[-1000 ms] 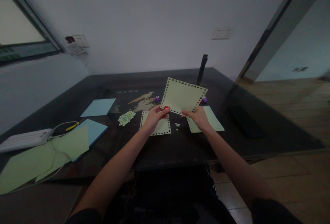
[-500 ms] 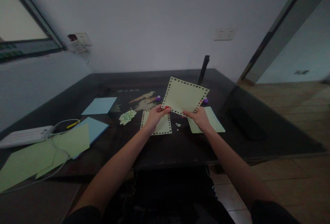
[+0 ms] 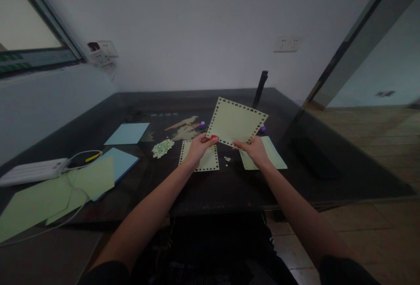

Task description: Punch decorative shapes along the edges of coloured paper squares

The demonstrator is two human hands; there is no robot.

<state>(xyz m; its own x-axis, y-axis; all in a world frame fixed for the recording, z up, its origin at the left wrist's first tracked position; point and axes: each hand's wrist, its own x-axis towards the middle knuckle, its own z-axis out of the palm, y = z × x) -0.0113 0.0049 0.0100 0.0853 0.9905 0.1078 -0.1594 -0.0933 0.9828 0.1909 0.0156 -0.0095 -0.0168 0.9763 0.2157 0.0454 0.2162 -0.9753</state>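
A pale green sheet [image 3: 234, 121] with small shapes punched along its edges is held up, tilted, over the dark table. My left hand [image 3: 199, 147] pinches its lower left corner, where something small and red shows at the fingers. At the lower right edge my right hand [image 3: 256, 149] grips the same sheet. Another punched sheet [image 3: 208, 160] lies flat beneath, partly behind my left hand. Under my right hand rests a further pale green sheet [image 3: 272, 154]. A few tiny paper bits [image 3: 227, 159] lie between the two flat sheets.
Left of my hands is a pile of paper cutouts [image 3: 162, 148]. Blue sheets [image 3: 127, 133], large green sheets [image 3: 82, 182], a white power strip [image 3: 34, 172] and its cable are farther left. Two purple objects [image 3: 202, 125] and a black upright object [image 3: 260, 88] stand behind.
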